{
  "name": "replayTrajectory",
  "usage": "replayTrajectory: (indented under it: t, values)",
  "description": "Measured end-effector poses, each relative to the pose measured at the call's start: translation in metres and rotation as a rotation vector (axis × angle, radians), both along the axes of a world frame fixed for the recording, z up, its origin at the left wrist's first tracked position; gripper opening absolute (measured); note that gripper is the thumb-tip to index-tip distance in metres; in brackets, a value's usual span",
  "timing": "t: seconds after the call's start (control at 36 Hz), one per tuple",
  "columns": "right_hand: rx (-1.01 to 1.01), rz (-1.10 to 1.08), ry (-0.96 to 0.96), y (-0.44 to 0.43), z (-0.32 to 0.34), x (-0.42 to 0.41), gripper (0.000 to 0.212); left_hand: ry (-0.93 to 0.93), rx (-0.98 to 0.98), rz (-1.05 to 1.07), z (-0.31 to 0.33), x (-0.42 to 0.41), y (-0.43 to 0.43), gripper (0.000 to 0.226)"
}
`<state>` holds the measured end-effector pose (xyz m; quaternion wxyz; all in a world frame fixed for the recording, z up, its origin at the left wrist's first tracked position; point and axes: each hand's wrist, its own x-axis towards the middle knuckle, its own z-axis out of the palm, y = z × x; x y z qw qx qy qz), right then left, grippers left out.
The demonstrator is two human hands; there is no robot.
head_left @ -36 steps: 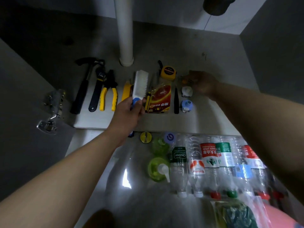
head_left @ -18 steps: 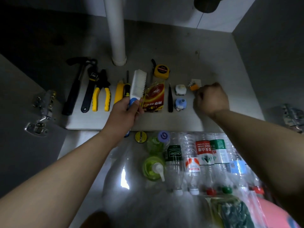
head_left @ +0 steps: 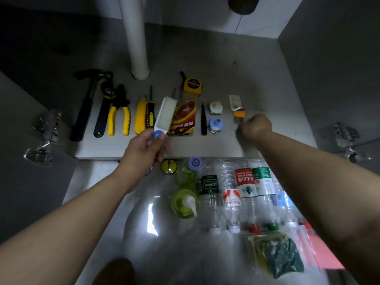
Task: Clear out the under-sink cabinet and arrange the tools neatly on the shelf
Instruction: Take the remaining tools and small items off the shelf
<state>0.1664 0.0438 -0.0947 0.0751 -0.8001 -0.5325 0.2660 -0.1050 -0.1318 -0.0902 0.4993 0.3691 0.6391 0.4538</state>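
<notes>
A grey cabinet floor (head_left: 216, 58) is seen from above, enclosed by a grey right side wall (head_left: 329, 48) and a pale back wall (head_left: 185, 9) at the far end. A white vertical pipe (head_left: 134, 38) is seen meeting the floor at far centre-left, and a dark drain fitting (head_left: 242, 4) is cut off at the top edge. Metal door hinges are mounted at the left (head_left: 42, 138) and at the right (head_left: 347, 140). The interior is dimly lit, darkest at far left. The near ground (head_left: 98, 167) is paler, and a bright glare (head_left: 152, 219) is reflected near centre.
</notes>
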Motion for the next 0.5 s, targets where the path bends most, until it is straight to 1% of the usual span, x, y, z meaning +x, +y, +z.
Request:
replayTrajectory:
  t: [0.11,0.19,0.22,0.28,0.36,0.39,0.44,0.5]
  values:
    - [-0.03,-0.1,0.004,-0.019,0.001,0.006,0.03,-0.01,0.018,-0.039,0.003,0.0,-0.013,0.02]
    - [0.014,-0.115,0.026,-0.034,0.001,0.008,0.042,-0.034,0.021,-0.03,0.005,0.0,-0.019,0.017]
    - [0.05,-0.07,0.037,-0.037,0.003,0.008,0.045,-0.04,0.025,-0.029,0.006,0.0,-0.019,0.017]
    - [0.107,0.09,0.035,-0.036,0.004,0.006,0.053,-0.044,0.028,-0.029,0.006,0.001,-0.019,0.015]
    - [0.086,0.387,-0.064,-0.028,0.004,-0.002,0.068,-0.046,0.029,-0.021,0.004,0.001,-0.016,0.017]
    - [0.052,0.447,-0.095,-0.024,0.003,-0.005,0.068,-0.045,0.026,-0.018,0.003,0.001,-0.016,0.019]
    - [0.021,0.499,-0.156,-0.018,0.0,-0.007,0.064,-0.047,0.025,-0.013,0.002,0.002,-0.015,0.022]
    - [0.068,0.492,-0.197,-0.023,-0.002,-0.006,0.055,-0.051,0.028,-0.015,0.0,0.002,-0.016,0.022]
